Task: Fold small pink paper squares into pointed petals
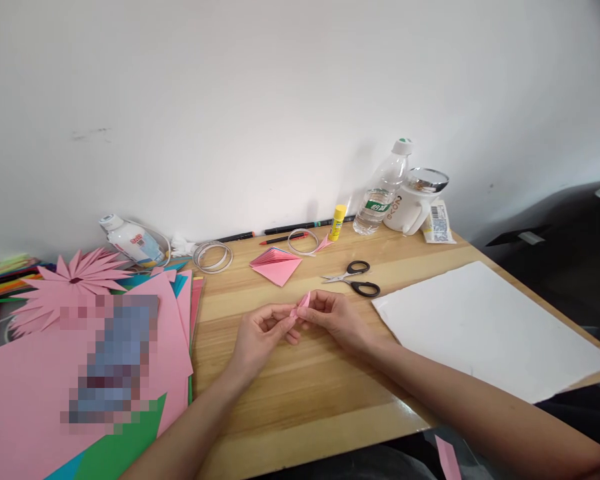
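Between my two hands, over the middle of the table, is a small folded piece of pink paper (pixel 305 303). My left hand (pixel 266 331) pinches its left end, and my right hand (pixel 333 317) pinches the other side; the fingers partly cover it. Just beyond my hands lies a stack of folded pink paper (pixel 279 268), its layers fanned at the top. To the right of that stack rest scissors (pixel 357 277) with black handles, blades pointing left. A small pink paper piece (pixel 324 245) lies by a yellow glue stick (pixel 337 223).
Pink sheets (pixel 173 333), a pink paper flower (pixel 75 280) and a blurred-out object (pixel 115 360) cover the left side. A white board (pixel 490 330) lies right. Along the wall stand a water bottle (pixel 383 190), a white mug (pixel 410 210) and a tape roll (pixel 213 257).
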The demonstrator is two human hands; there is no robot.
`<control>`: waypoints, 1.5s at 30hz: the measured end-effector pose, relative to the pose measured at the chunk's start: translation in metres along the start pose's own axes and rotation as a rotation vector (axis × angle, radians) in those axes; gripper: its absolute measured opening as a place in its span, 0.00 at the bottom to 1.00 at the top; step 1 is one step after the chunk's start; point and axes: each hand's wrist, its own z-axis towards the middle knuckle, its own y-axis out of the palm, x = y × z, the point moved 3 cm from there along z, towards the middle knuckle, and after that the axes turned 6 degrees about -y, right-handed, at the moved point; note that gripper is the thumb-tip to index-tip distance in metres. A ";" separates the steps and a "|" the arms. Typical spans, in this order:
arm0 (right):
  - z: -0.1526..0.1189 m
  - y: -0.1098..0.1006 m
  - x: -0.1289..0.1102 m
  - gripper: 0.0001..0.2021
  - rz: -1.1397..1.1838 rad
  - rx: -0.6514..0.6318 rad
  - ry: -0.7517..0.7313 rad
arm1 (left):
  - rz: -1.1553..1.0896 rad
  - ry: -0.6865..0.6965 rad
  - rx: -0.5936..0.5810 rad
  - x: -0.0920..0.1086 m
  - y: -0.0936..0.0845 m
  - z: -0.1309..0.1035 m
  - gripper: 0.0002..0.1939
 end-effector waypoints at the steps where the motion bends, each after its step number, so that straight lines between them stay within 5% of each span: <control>1: 0.000 0.000 0.000 0.12 0.008 -0.001 0.009 | -0.020 -0.010 -0.014 0.000 -0.001 0.000 0.14; 9: 0.003 -0.004 0.008 0.12 0.083 -0.001 0.048 | -0.158 -0.095 -0.100 -0.002 0.001 0.001 0.16; 32: 0.002 -0.004 0.007 0.17 0.067 -0.014 0.033 | 0.011 -0.086 -0.028 0.003 -0.003 0.000 0.15; 38: 0.002 -0.004 0.015 0.14 0.366 0.007 0.212 | -0.088 0.016 -0.004 0.004 -0.003 0.002 0.14; 45: 0.001 -0.004 0.018 0.12 0.481 -0.011 0.242 | -0.010 0.070 0.070 0.008 -0.002 -0.001 0.09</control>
